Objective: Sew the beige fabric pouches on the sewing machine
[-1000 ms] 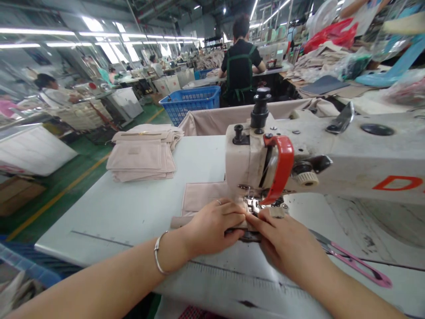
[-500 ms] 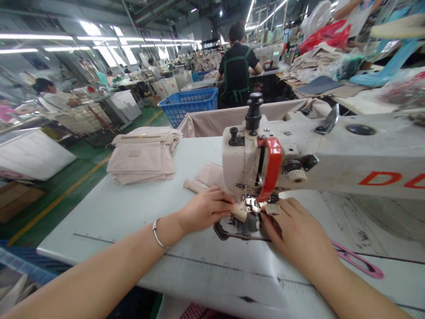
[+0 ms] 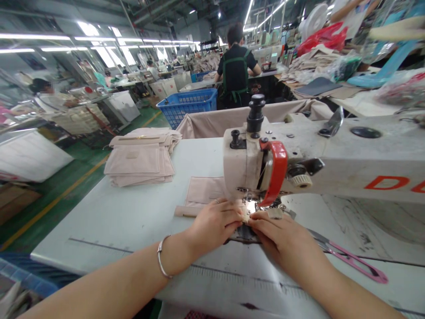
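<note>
- The left hand (image 3: 215,223) and right hand (image 3: 282,239) met fingertip to fingertip, both pinching the near edge of a flat beige fabric piece (image 3: 203,190).
- It lay on the pale grey table (image 3: 133,217), under the head of an off-white sewing machine (image 3: 332,164).
- Pink-handled thread snips (image 3: 355,263) lay beside the right wrist.

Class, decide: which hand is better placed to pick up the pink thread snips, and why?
Right. The right hand lies nearest the pink thread snips; the left hand sits beyond it, on the fabric.
</note>
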A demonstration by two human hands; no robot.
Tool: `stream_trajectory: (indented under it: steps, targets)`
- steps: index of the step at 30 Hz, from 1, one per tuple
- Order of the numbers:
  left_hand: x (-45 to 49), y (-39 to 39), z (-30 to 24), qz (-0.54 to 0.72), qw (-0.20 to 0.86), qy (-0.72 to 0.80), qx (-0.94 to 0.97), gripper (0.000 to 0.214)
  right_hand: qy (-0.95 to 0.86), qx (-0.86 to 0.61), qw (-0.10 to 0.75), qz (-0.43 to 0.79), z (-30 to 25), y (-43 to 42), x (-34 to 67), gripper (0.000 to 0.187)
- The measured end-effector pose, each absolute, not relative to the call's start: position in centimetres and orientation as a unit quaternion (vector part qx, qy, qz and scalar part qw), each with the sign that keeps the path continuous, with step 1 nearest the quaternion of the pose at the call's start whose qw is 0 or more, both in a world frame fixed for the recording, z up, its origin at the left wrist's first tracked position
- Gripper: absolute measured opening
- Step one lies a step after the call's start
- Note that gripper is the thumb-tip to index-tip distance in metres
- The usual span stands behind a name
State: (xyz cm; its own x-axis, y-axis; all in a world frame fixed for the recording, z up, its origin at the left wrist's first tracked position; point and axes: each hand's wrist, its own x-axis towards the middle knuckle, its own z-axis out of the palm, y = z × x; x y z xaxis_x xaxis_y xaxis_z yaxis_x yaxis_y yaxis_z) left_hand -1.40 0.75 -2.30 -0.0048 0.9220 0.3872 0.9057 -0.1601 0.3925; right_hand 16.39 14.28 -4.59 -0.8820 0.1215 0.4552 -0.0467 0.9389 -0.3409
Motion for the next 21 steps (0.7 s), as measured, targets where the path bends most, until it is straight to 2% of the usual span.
stream_trajectory:
  steps: [12, 21]
  targets:
    - [-2.6, 2.8, -2.9, 0.316, -0.017, 0.666, 0.676, 0.008, -0.962, -0.053, 0.25, 0.1, -3.7, 14.8, 15.2, 0.026]
    - [-2.7, 2.9, -3.0, 0.313, -0.013, 0.674, 0.669, 0.01, -0.964, -0.072, 0.233, 0.109, -3.5, 14.6, 15.2, 0.028]
